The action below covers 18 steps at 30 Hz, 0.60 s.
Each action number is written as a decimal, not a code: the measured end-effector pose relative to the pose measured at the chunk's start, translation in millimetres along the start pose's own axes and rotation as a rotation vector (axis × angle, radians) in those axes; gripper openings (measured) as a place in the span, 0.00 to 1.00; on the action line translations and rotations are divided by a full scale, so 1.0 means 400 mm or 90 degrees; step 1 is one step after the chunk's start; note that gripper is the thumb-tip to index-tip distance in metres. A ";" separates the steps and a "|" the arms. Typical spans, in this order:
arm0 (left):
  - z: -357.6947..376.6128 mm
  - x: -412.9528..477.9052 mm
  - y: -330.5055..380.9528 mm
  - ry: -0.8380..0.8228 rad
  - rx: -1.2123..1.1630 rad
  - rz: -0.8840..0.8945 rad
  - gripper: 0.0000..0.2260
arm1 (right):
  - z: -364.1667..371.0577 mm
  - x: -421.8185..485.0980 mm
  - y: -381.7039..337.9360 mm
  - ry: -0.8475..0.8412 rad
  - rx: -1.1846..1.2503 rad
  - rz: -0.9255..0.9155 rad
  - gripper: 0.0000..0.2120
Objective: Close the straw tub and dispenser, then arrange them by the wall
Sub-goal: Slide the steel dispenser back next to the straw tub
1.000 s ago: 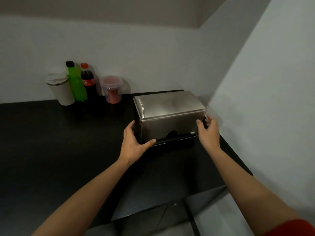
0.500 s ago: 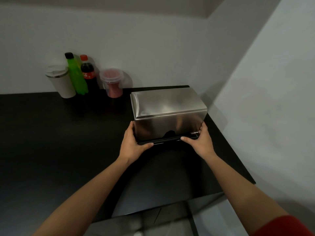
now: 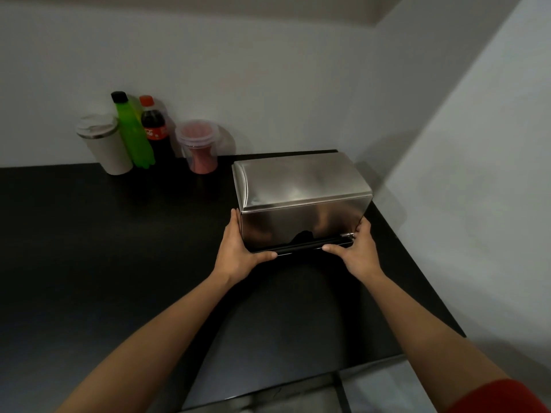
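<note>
Dispenser: steel dispenser [image 3: 301, 201] sits right of centre in the frame, lid down flat, on the black desk [image 3: 119, 248], its far end close to the back wall [image 3: 268, 84] by the corner.
Front edge: a dark bar runs along the bottom of the near face, with a small metal knob at its right end.
Left hand: left hand [image 3: 238, 251] is clamped on the dispenser's lower left corner, palm flat on the side, thumb hooked under the near edge.
Right hand: right hand [image 3: 357, 251] grips the lower right corner the same way, fingers round the side, thumb lying along the dark bar.
Straw tub: clear straw tub [image 3: 199, 147] with red contents, lid on, stands upper left of the dispenser, near the back wall.
Bottles: a cola bottle [image 3: 155, 129] and a green bottle [image 3: 132, 132] stand side by side, left of the tub.
Cup: a white lidded cup [image 3: 104, 144] is furthest left, touching the green bottle.
Side wall: a pale side wall [image 3: 477, 174] fills the right of the frame.
</note>
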State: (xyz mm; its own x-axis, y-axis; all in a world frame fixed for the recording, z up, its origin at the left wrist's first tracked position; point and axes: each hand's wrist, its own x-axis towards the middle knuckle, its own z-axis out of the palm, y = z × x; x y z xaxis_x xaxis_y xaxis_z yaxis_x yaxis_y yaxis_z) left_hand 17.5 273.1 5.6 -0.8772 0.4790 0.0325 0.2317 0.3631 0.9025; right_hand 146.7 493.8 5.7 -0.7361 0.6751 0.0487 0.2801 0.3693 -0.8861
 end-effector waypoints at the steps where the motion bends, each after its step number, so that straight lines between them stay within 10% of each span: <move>1: -0.002 0.008 -0.001 -0.002 0.000 -0.001 0.53 | 0.004 0.005 -0.001 0.000 0.001 0.002 0.47; 18: -0.032 0.162 -0.019 -0.004 0.015 0.015 0.53 | 0.068 0.131 -0.028 0.011 0.004 0.001 0.45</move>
State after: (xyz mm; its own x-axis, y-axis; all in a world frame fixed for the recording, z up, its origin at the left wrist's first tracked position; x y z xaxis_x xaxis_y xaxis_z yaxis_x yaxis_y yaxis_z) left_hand -46.4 291.2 6.3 -0.8688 0.4926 0.0512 0.2624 0.3702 0.8911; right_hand 88.4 507.6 5.5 -0.7245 0.6870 0.0555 0.2773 0.3643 -0.8890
